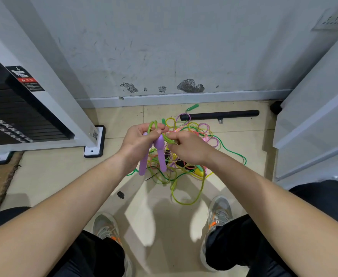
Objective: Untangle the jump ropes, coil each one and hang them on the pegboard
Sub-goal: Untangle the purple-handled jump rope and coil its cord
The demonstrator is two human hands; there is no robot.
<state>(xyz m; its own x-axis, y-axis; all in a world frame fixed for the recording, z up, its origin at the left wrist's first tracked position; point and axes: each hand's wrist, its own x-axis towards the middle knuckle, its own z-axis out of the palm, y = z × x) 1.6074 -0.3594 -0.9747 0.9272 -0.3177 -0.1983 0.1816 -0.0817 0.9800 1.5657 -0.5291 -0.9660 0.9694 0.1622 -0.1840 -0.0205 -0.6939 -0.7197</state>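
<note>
Jump ropes point(194, 128) tangled on the floor point(64, 176), left grip point(138, 142) clamped on purple handles point(162, 156), right grip point(190, 147) pinching a green cord point(169, 139).

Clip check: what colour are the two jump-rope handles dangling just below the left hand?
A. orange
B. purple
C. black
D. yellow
B: the two purple handles hang side by side under the left hand, which grips loops of green rope, while the right hand pinches the same rope.
</note>
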